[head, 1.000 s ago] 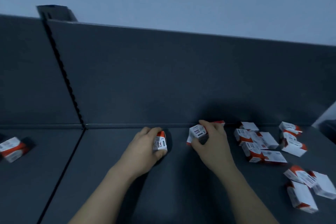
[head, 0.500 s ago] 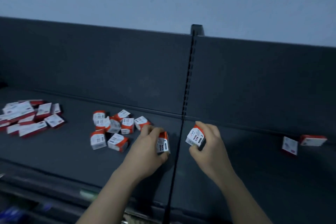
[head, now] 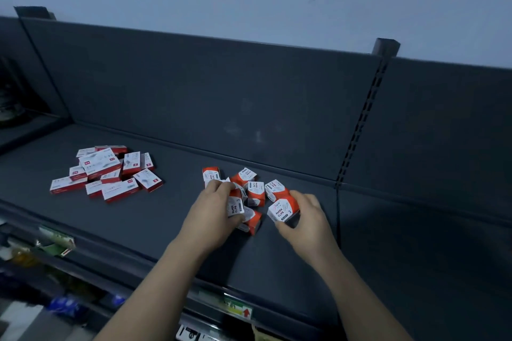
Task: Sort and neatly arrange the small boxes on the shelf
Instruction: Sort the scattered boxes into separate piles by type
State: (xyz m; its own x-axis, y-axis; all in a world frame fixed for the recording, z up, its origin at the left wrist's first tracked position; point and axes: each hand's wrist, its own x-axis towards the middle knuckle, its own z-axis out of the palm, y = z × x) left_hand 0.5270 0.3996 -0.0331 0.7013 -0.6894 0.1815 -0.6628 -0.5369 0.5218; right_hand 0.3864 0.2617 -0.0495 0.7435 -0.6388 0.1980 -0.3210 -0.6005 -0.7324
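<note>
1. Step in hand: gathering. Both hands are at the paper-clip cluster [head: 256, 192] mid-shelf, one small box each. They look to be adding these to the group; no lining up has begun.
2. Left hand [head: 213, 213]: fingers and thumb are curled round the left-hand box [head: 235, 207], at the cluster's near-left edge, touching its neighbours.
3. Right hand [head: 307, 216]: thumb below and fingers over the top, pinching the right-hand box [head: 283, 210] at the cluster's near-right edge, just beside a loose box. Cannot tell if it rests on the shelf [head: 166, 230].
4. Facing: the right-hand box shows its white printed face to the camera, red side up and back. It is stubby, so the long axis is hard to call. Left-hand box — print runs up its face, so the long axis is about upright, leaning a bit.
5. Next, my guess: set both down, let go, then turn the jumbled boxes to one facing in rows. They look light and likely to slide or tip on a nudge.
6. The flat-box pile [head: 110, 174] lies well apart to the left — also unsorted.
</note>
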